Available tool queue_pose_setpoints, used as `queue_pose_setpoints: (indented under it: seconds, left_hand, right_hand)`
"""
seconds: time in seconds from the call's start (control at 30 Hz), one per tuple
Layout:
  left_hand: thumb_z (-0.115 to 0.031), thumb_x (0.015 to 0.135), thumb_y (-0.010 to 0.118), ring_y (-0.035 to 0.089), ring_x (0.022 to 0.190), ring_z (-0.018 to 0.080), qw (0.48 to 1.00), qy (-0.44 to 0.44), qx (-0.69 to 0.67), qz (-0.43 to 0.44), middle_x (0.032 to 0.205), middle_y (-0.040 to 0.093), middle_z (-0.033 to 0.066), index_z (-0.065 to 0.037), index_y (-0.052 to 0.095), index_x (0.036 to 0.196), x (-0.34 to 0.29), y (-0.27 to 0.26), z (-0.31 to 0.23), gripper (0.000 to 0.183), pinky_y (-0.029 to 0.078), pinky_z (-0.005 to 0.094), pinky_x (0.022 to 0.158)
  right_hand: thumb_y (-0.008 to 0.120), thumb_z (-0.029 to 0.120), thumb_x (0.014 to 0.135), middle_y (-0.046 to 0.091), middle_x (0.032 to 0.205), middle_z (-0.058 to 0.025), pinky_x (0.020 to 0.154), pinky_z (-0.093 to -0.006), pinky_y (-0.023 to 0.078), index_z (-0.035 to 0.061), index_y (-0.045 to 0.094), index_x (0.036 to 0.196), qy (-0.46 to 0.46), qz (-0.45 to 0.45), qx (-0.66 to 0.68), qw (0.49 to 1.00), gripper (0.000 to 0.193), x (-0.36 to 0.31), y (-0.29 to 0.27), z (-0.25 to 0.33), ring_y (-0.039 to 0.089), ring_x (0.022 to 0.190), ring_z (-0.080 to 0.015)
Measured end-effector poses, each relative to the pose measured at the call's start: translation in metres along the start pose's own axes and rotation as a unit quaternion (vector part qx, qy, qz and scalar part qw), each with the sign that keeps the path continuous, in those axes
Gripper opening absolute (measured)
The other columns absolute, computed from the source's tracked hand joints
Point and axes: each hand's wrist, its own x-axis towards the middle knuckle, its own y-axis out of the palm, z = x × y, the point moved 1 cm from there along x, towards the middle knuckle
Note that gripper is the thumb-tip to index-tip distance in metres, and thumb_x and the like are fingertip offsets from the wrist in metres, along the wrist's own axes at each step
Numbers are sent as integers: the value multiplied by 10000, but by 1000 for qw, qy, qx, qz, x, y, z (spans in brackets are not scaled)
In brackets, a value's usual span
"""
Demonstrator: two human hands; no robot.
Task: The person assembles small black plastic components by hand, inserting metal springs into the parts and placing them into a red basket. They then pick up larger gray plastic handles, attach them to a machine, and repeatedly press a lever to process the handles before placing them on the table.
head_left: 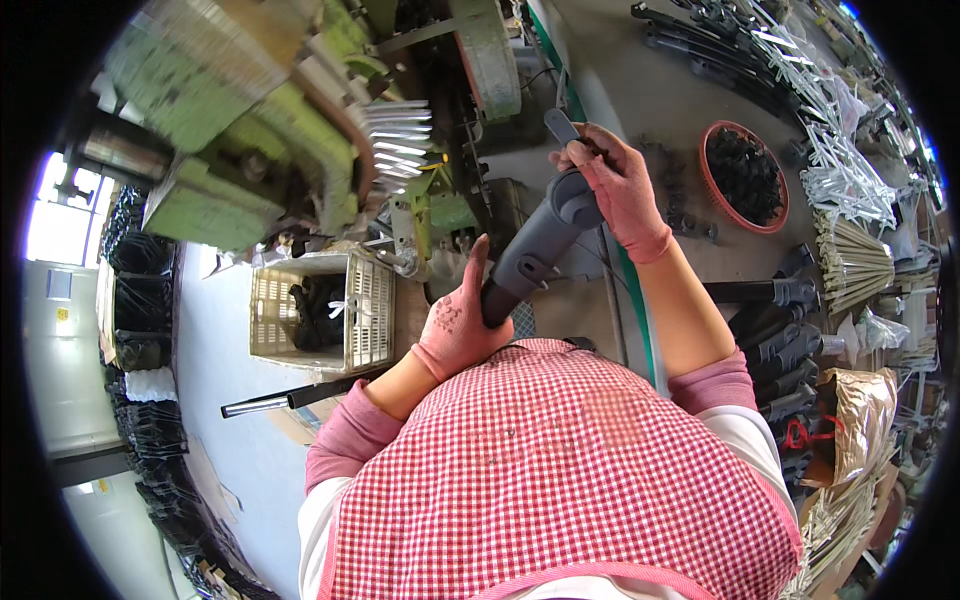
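A dark grey tubular part [540, 243] with a rounded joint at its upper end slants in front of my apron. My left hand [458, 325], in a pinkish glove with dark smudges, is closed round the tube's lower end, its thumb stretched up alongside. At the joint, my right hand [622, 190], gloved too, pinches a small flat grey lever [562, 127] with a rounded tip, which juts out past the fingers. The fingers hide where the lever meets the joint.
A green machine [215, 200] stands at upper left. Below it, a white plastic crate [372, 310] holds dark parts, with a black-and-silver rod [270, 403] in front. On the right are a red basket [708, 180] of black pieces, grey tubes [785, 345] and bundled rods [852, 258].
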Motion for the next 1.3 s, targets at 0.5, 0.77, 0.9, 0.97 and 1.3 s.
queue_pose_setpoints:
  seconds: [0.5, 0.77, 0.9, 0.97, 1.3]
  left_hand:
    - [-177, 735, 754, 663, 890, 446, 992, -54, -69, -91, 975, 654, 279, -31, 310, 1435, -47, -45, 76, 842, 528, 464, 770]
    - [-182, 733, 765, 658, 901, 454, 989, -81, -88, -88, 988, 648, 288, 3, 278, 1444, -61, -50, 95, 882, 526, 465, 780]
    - [-183, 741, 765, 659, 866, 449, 989, -61, -49, -123, 964, 646, 289, 38, 233, 1452, -64, -56, 107, 915, 528, 455, 752]
    - [-181, 748, 763, 659, 853, 446, 988, -76, -42, -127, 954, 645, 290, 52, 214, 1456, -60, -64, 114, 927, 528, 452, 740]
    - [-219, 755, 743, 671, 900, 415, 979, -92, 73, -164, 1024, 653, 255, -5, 306, 1409, -49, -101, 122, 815, 545, 454, 759]
  right_hand:
    - [677, 103, 943, 595, 934, -18, 726, -250, 521, -35, 638, 1105, 210, 21, -118, 970, 217, -92, 103, -75, 583, 818, -86]
    - [749, 98, 879, 649, 867, -25, 784, -339, 557, 68, 632, 925, 341, -93, 73, 933, 130, -90, 134, -106, 622, 799, -147]
    - [723, 90, 901, 668, 920, -14, 862, -354, 543, 110, 616, 897, 369, -106, 139, 913, 109, -77, 147, -128, 649, 861, -171]
    - [708, 78, 911, 668, 927, -12, 882, -362, 538, 114, 617, 903, 364, -74, 192, 908, 98, -63, 155, -139, 657, 887, -180]
    - [714, 44, 901, 620, 931, 22, 850, -378, 548, 132, 601, 919, 264, -9, 257, 930, 145, -24, 180, -188, 638, 907, -149]
